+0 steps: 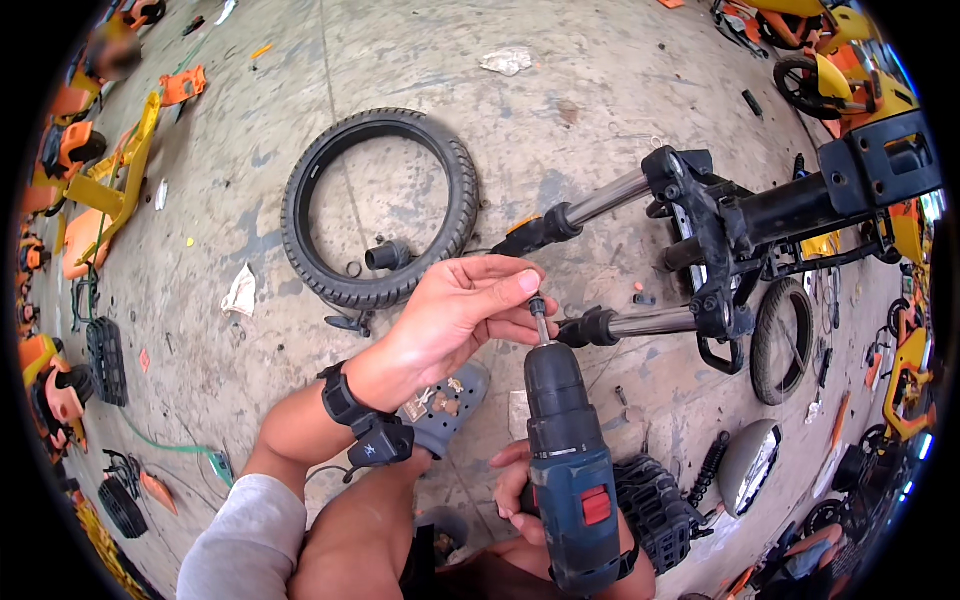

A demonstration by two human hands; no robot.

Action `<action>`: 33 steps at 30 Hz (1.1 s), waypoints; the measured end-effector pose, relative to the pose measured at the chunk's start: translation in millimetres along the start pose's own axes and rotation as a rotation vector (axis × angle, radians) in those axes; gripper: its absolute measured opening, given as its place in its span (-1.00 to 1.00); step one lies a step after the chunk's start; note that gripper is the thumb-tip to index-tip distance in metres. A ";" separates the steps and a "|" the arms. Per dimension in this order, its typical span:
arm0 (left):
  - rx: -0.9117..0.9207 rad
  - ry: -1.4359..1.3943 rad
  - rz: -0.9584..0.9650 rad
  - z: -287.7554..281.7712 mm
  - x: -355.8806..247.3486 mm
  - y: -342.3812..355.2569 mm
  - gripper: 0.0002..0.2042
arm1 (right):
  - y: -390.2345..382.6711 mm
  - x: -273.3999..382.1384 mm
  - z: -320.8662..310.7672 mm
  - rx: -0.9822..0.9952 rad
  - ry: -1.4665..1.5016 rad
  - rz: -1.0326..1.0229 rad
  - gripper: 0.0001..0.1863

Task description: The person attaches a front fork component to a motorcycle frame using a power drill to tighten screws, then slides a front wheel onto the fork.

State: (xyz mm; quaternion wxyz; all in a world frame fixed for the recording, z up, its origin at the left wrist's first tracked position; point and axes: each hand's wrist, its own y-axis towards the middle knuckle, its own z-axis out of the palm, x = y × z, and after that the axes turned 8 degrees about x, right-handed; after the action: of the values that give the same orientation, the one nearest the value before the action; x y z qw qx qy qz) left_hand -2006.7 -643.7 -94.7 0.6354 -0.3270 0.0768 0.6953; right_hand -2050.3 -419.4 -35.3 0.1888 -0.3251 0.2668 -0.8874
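A blue and black cordless drill [570, 450] with a red switch points away from me, its chuck toward the far side. My right hand [515, 490] is wrapped round its grip, partly hidden behind the drill body. At the chuck's tip, a metal driver bit [541, 322] with a dark end sticks out. My left hand [465, 305] pinches that dark end between thumb and fingers. Just right of my left hand, a black and chrome front fork [655, 322] lies with its lower leg ends close to my fingers.
A black tyre [465, 190] lies beyond my left hand, with a dark cylindrical part [388, 256] inside its ring. To the right are another tyre [765, 345], a coil shock absorber [708, 468] and a rounded silver part [750, 468]. Yellow and orange vehicle parts [115, 190] line both sides.
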 end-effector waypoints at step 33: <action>0.262 0.476 0.011 -35.5 -49.4 34.4 -0.34 | 130.2 28.0 15.6 -0.575 -0.262 -0.799 -0.26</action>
State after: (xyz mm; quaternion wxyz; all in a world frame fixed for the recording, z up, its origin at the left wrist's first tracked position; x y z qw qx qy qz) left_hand -2027.2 -709.7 -105.5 0.6324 -0.3960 0.3152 0.5865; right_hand -2038.7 -541.5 -89.6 -0.2308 -0.5492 0.3293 -0.7326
